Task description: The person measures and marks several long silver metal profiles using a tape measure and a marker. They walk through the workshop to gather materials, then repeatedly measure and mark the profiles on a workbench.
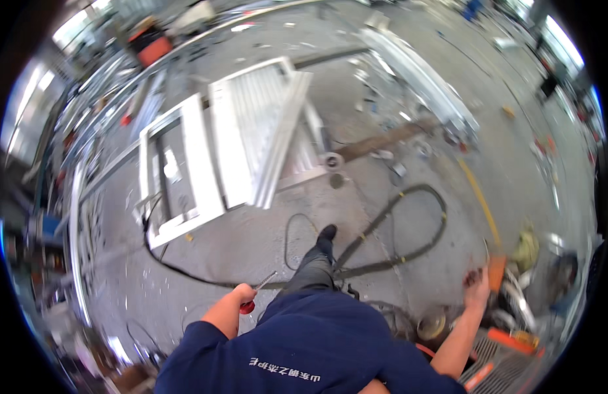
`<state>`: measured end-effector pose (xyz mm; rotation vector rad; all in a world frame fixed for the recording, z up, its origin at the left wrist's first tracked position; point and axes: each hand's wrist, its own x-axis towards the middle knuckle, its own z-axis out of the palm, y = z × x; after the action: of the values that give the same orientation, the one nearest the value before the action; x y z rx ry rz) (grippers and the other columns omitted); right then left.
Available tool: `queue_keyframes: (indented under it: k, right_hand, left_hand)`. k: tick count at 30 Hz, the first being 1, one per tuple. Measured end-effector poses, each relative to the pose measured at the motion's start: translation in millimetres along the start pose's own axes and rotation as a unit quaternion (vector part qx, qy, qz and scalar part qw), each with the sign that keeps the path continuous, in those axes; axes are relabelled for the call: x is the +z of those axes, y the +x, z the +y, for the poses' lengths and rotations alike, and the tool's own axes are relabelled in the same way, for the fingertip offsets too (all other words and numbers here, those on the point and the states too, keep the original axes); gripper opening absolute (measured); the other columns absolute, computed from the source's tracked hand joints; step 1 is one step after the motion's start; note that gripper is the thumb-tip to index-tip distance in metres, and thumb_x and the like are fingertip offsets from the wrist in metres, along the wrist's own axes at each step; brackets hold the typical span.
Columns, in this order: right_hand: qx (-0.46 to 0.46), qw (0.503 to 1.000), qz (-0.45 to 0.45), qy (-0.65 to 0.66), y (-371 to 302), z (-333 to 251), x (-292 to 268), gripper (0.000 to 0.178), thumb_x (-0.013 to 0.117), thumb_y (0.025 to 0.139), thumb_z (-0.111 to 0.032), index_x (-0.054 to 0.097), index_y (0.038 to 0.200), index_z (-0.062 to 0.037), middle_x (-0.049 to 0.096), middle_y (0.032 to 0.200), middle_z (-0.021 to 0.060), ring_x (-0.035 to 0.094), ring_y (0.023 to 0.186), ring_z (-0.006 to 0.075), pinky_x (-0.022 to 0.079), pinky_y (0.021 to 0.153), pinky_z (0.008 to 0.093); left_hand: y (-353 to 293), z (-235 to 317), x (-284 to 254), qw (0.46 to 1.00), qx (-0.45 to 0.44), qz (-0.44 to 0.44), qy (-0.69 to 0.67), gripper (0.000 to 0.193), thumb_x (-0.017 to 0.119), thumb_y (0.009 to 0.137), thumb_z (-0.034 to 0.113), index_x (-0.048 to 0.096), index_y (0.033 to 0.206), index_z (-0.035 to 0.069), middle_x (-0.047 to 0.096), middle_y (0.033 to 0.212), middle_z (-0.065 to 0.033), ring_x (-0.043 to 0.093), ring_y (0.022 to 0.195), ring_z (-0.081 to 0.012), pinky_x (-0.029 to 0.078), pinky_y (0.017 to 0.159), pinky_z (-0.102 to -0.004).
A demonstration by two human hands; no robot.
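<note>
My left hand (241,295) is closed around a red tool (247,307); a thin, pale metal strip (266,280) sticks out past the fingers, up and to the right. On the right, my right hand (476,281) reaches out with curled fingers. Something small and dark seems to be in them, too blurred to name. Right beside those fingers is an orange flat-sided piece (496,272), and I cannot tell whether they touch it. Ahead on the floor lies a white metal frame (202,157) with ribbed panels (278,141) across it.
A dark hose (409,255) loops over the floor near my feet. Long silvery profiles (422,72) are stacked at the far right, and a brown beam (383,141) runs toward them. Metal lengths fill the left side. An orange-edged grate (507,364) stands at lower right.
</note>
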<state>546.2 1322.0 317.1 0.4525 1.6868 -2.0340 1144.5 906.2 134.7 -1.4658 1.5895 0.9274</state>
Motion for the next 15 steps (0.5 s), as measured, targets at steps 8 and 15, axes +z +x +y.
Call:
queue_keyframes:
  k: [8,15]
  right_hand:
    - [-0.038,0.803,0.05,-0.593,23.9,31.0,-35.6,0.029,0.06,0.095,-0.029,0.061,0.101,-0.0012,0.067,0.082,0.0117,0.063,0.071,0.024,0.049,0.06,0.0355]
    - [0.292,0.889,0.253,-0.246,-43.7,84.0,-90.6,0.039,0.061,0.095,-0.031,0.057,0.118,0.0001,0.068,0.096,0.0186,0.068,0.077,0.0305,0.056,0.061,0.0427]
  left_hand:
    - [121.9,139.7,-109.2,1.0,0.022,-0.02,0.005,0.036,0.062,0.088,0.034,0.072,0.093,0.0,0.07,0.087,-0.0185,0.069,0.081,-0.0284,0.053,0.075,-0.0405]
    - [120.3,373.5,-222.0,0.978,0.166,-0.088,0.093,0.035,0.061,0.09,0.034,0.071,0.097,0.002,0.069,0.085,-0.0122,0.065,0.074,-0.0214,0.051,0.072,-0.0385]
